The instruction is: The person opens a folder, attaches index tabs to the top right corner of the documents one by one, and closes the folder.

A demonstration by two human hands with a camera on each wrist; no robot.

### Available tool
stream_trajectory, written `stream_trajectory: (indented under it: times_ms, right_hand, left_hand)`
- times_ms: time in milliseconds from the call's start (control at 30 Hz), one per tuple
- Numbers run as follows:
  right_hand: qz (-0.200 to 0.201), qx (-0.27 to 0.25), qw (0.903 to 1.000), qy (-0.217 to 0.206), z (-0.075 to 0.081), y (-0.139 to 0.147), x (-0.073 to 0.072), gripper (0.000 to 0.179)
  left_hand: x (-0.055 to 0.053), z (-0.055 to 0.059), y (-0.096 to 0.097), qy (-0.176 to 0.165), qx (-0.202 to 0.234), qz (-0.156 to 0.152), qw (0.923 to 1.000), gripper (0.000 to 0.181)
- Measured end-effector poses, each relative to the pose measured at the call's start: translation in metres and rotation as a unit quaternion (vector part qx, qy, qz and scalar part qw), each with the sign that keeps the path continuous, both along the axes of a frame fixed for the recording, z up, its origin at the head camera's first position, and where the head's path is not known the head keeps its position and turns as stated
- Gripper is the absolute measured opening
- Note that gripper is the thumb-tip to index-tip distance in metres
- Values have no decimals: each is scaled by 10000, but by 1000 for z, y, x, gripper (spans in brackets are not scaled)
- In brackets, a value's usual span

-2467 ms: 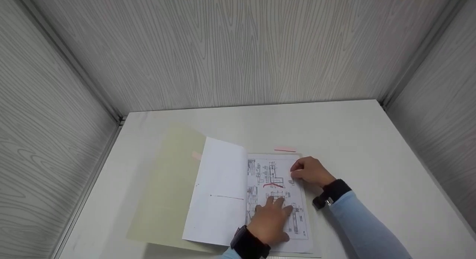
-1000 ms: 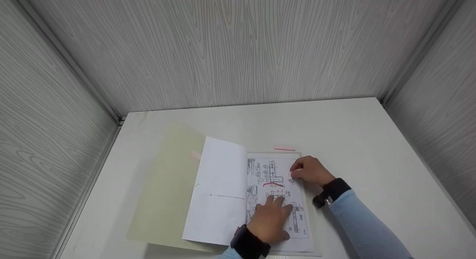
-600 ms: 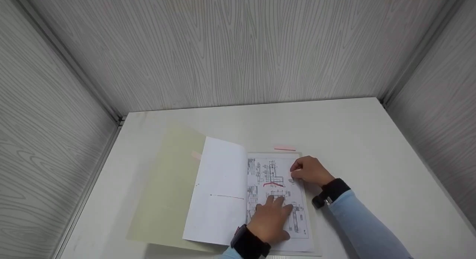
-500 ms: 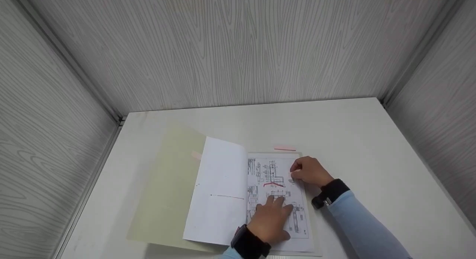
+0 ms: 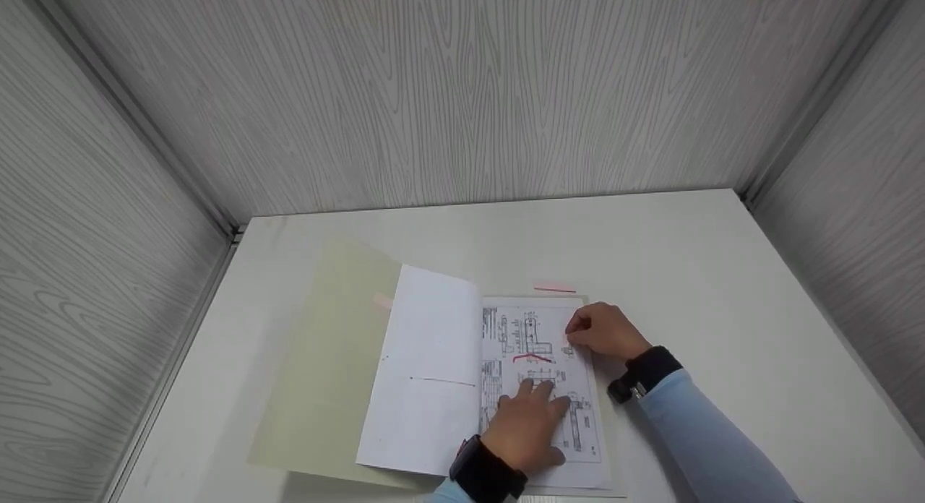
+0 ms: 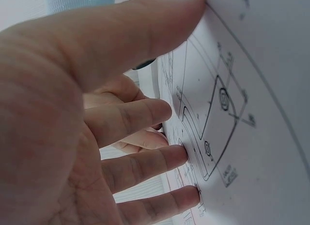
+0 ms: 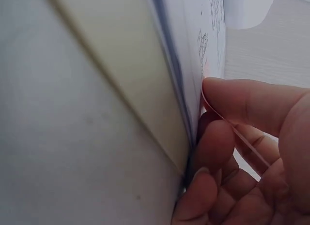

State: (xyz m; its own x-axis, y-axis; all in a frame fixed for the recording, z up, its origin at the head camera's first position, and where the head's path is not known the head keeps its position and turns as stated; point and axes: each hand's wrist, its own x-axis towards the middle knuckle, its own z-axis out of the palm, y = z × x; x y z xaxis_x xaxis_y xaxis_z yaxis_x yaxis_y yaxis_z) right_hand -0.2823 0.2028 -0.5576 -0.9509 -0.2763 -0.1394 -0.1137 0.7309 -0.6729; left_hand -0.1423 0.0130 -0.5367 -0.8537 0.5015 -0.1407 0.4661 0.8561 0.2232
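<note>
Head view: one pale green folder (image 5: pixel 318 387), open on the white surface (image 5: pixel 686 264); blank page (image 5: pixel 426 329) turned left, pink tab (image 5: pixel 381 301) showing at its edge, apparently done. Drawing page (image 5: pixel 571 380), exposed at right, beneath the left hand (image 5: pixel 524 431), fingers spread. Right hand (image 5: pixel 605 331) pinches a thin pink strip (image 7: pixel 248 144) at that page's outer edge; seemingly left: fixing and releasing it. Second pink strip (image 5: pixel 555 287), beyond the top edge; whether attached, cannot tell.
</note>
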Motion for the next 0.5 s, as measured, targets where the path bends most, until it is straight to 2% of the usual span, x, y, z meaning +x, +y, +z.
stream_trajectory:
  times_ms: [233, 500]
  right_hand:
    - [-91, -100, 9998, -133, 1, -1, 0, 5]
    - [-153, -24, 9997, -178, 2, -2, 1, 4]
  left_hand:
    - [-1, -2, 1, 91, -124, -67, 9999, 75]
    - [-1, -2, 1, 13, -88, -20, 10000, 76]
